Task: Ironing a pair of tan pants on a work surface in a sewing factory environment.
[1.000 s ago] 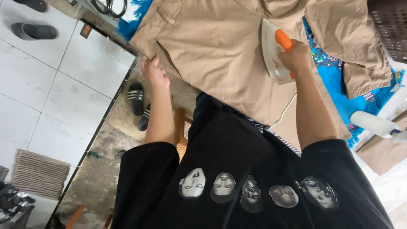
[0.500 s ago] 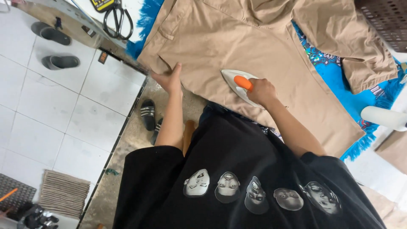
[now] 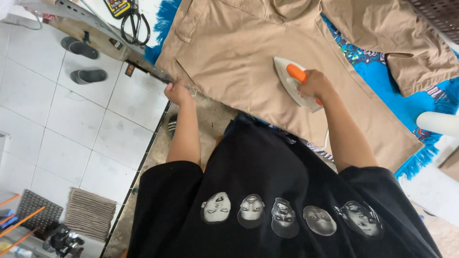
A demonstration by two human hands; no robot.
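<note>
A garment [image 3: 239, 62] lies spread across the top middle of the frame, on a cloth [image 3: 406, 105] that shows past it at the right. An iron [image 3: 294, 83] sits on the garment, right of centre, with the right hand [image 3: 315, 86] on its handle. The left hand [image 3: 178, 91] is at the garment's lower left edge, over the table rim. Scissors [image 3: 135, 26] lie at upper left on the table. Two slippers [image 3: 81, 62] rest on the floor at far left, a mat [image 3: 91, 212] at lower left.
</note>
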